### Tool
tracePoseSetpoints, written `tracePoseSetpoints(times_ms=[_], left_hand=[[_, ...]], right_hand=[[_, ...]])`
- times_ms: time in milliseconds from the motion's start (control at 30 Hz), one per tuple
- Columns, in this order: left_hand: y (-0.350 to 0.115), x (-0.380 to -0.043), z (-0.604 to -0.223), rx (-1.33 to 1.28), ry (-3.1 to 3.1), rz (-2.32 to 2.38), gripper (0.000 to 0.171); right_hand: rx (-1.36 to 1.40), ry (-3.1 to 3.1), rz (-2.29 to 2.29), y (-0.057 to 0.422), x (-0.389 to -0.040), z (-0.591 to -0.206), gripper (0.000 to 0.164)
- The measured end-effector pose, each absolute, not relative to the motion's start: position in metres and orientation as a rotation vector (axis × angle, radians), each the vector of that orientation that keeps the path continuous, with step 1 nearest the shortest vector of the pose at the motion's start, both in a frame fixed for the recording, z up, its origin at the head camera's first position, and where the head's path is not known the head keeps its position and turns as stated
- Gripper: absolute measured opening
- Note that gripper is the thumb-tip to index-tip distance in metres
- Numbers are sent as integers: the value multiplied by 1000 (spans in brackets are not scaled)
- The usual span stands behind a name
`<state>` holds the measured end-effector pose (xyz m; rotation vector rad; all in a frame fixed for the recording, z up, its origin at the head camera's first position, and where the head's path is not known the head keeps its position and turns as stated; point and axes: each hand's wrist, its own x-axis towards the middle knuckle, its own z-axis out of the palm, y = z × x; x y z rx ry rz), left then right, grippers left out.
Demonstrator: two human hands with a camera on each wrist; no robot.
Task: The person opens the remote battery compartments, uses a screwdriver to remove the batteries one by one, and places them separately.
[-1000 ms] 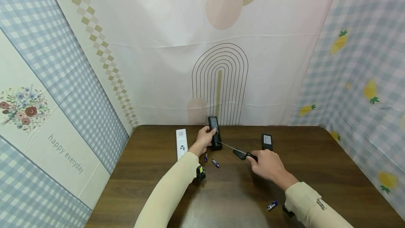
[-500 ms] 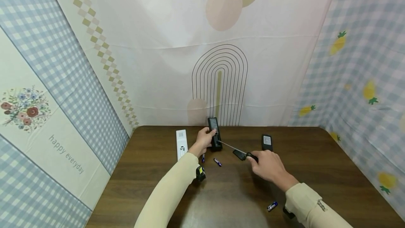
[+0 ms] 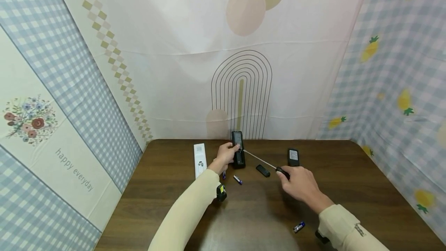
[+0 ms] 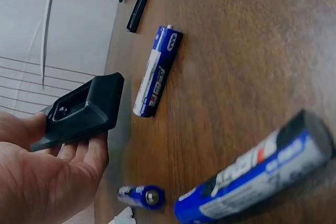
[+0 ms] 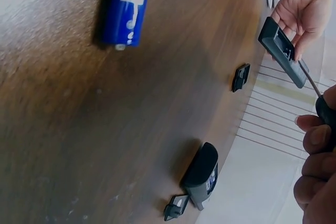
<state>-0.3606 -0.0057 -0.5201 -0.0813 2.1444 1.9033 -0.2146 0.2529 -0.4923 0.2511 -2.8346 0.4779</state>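
My left hand [image 3: 225, 156] grips a black remote control [image 3: 239, 159], thumb on its back and fingers beneath. An uncovered battery compartment [image 4: 71, 106] shows in the left wrist view. My right hand [image 3: 301, 182] holds a screwdriver [image 3: 260, 159] by its black handle. Its thin shaft [image 5: 310, 79] reaches to the remote beside my left thumb; I cannot tell whether the tip touches. Below the remote lie two blue-and-white batteries, one [image 3: 238, 180] in plain sight and the other [image 3: 224, 175] partly behind my left wrist. A small black cover [image 3: 263, 171] lies under the shaft.
Left of my left hand lies a long white remote-like object [image 3: 200, 160]. Behind my right hand is a black device [image 3: 293, 157] with a white label, partly hidden. Another battery [image 3: 299, 227] lies near the front right of the brown table [image 3: 156, 204]. A patterned cloth hangs behind.
The screwdriver tip has moved up along the remote, and my right hand has shifted slightly right. The remote has shifted slightly right. The two batteries by my left wrist have shifted a little.
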Motion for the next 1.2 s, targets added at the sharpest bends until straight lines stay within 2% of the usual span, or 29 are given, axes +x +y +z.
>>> tracePoseSetpoints(times_ms=[167,500,700,933,1200], left_hand=[[-3,-358,-519,-49,2246,1854,47],[8,-351,-521,14,2303,1786,44],[12,-346,-525,63,2402,1701,24],[16,-345,-525,95,2558,1481,36],[23,-380,-574,150,2789,1095,33]], right_hand=[[234,-2800,490,258,-212,-492,37],[145,-2738,528,272,-208,-494,36],[150,-2720,546,277,-207,-497,37],[141,-2677,574,280,-205,-498,35],[137,-2652,596,282,-202,-500,36]])
